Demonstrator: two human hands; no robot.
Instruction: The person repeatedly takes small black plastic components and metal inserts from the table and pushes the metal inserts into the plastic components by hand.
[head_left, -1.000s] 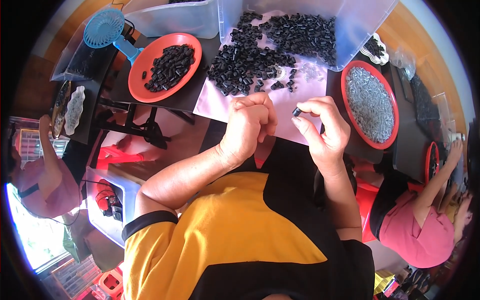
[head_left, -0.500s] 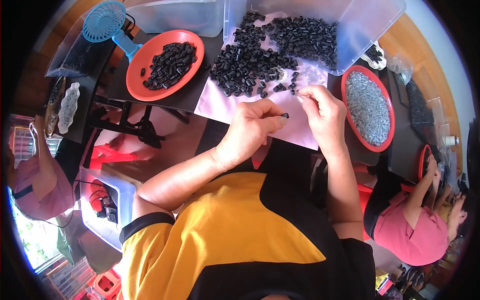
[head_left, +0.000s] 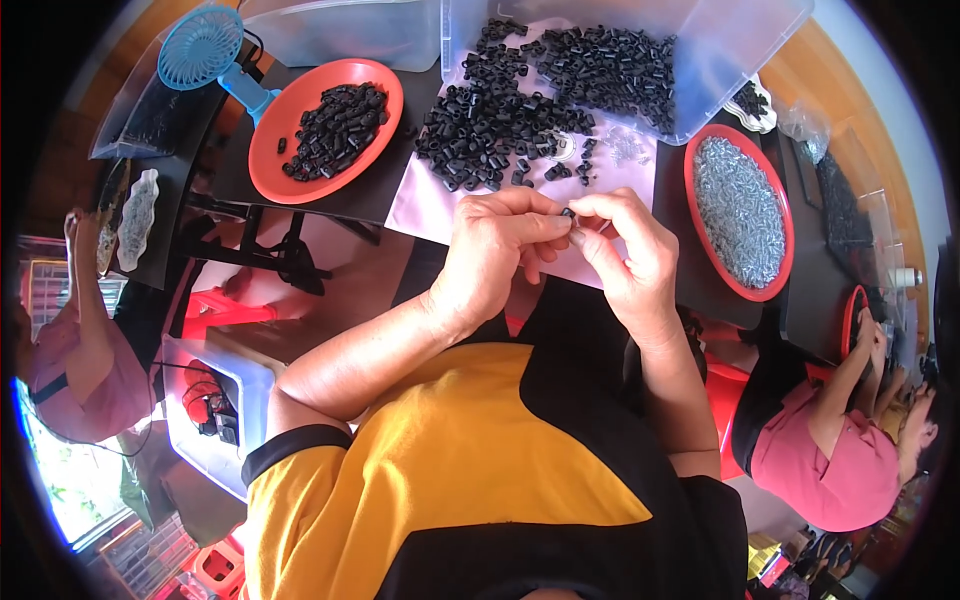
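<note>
Lower frame: person in a yellow and black shirt (head_left: 450, 490), both forearms rising toward frame centre. Left hand (head_left: 490, 255) and right hand (head_left: 625, 250) meet fingertip to fingertip just above centre. Both hands' fingers are pinched nearly closed on one small black cylindrical part (head_left: 568, 213), held between the thumbs and forefingers; other fingers curled. Part sits above a pale pink sheet (head_left: 440, 205) on the dark table (head_left: 375, 190). Just beyond the hands, a loose pile of black parts (head_left: 490, 130) spreads over the sheet and into a clear plastic bin (head_left: 730, 60) at upper centre-right. Right of centre: red tray of small silvery screws (head_left: 740, 210). Upper left: red plate of black parts (head_left: 330, 125), blue handheld fan (head_left: 205, 50) beside it. Far right edge: a co-worker in pink (head_left: 830, 460); far left edge: another person in pink (head_left: 80, 370).
</note>
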